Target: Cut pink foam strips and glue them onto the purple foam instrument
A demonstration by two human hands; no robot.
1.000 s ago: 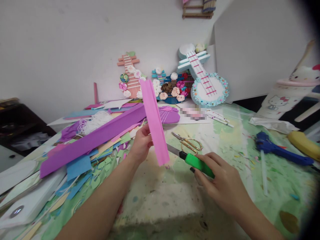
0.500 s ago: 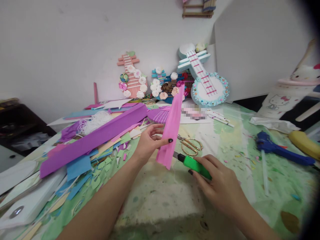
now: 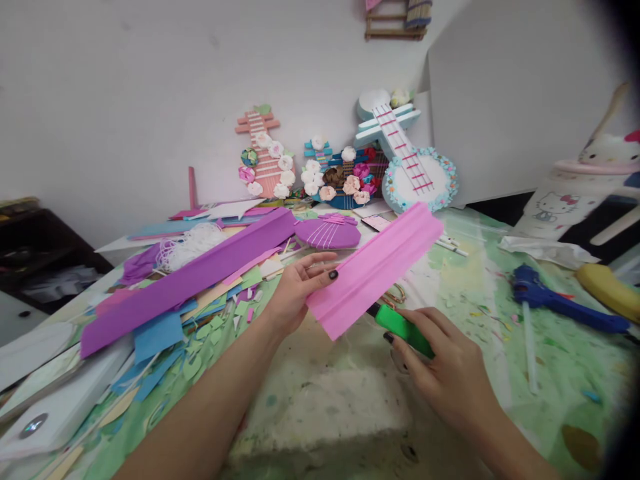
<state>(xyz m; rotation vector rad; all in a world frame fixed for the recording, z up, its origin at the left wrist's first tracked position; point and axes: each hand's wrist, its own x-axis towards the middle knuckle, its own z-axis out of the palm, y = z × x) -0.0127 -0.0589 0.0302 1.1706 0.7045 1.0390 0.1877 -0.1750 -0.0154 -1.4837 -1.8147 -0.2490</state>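
My left hand (image 3: 299,291) pinches the near-left end of a creased pink crepe paper strip (image 3: 375,270) between thumb and fingers. The strip slants up to the right, raised above the table. In my right hand (image 3: 445,360) is a green utility knife (image 3: 404,330), gripped by its handle. Its blade end lies behind the strip's lower edge, so the tip is hidden. Gold-handled scissors (image 3: 396,295) lie beyond the knife, mostly covered by the strip. Behind the strip sits a small purple lute-shaped craft (image 3: 327,233) with white strings.
A long purple paper strip (image 3: 195,280), white string (image 3: 187,247) and paper scraps (image 3: 205,340) spread over the left side. A blue glue gun (image 3: 560,300) and a cup (image 3: 555,200) stand at right. Decorated lute crafts (image 3: 417,177) line the wall.
The pink strip has swung from nearly upright to a rightward slant, its broad face now showing. The knife has shifted slightly right, and its blade has gone behind the paper.
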